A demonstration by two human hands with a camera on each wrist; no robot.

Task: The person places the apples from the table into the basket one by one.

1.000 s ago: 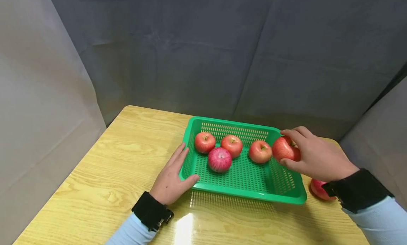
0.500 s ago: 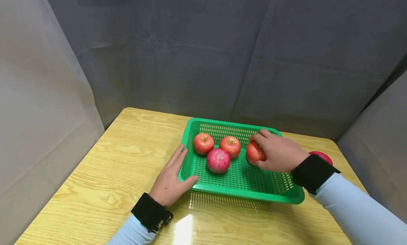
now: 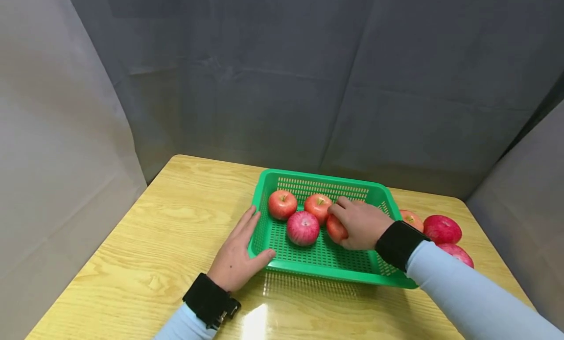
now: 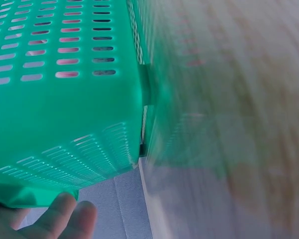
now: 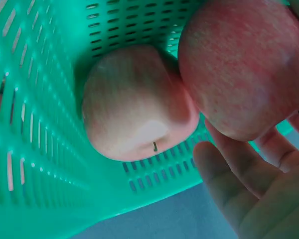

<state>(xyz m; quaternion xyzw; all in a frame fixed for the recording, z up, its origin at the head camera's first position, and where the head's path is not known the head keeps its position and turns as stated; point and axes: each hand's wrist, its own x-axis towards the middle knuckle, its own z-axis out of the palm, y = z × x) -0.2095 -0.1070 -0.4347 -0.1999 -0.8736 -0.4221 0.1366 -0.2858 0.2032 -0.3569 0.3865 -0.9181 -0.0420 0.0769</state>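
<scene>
My right hand [image 3: 363, 226] reaches into a green plastic basket [image 3: 326, 272] and grips a red apple [image 3: 336, 230], its fingers around the fruit. In the right wrist view the held apple [image 5: 244, 64] touches another apple [image 5: 134, 104] lying by the basket wall. That second one is mostly hidden behind the hand in the head view. Left of the held apple lie two light red apples [image 3: 282, 205] and a darker striped apple [image 3: 303, 228]. My left hand [image 3: 238, 252] rests at the basket's left front corner, fingers extended along the rim, thumb on the front edge.
Outside the basket, to its right, a light red apple [image 3: 411, 219] and two deep red apples [image 3: 442, 229] lie on the wooden table [image 3: 145, 242], partly covered by my right arm. A dark grey cloth [image 3: 264, 85] hangs behind the table.
My right hand has carried the apple leftward from over the basket's right side to the other apples. Fruit right of the basket shows from behind my arm. My left hand stays put.
</scene>
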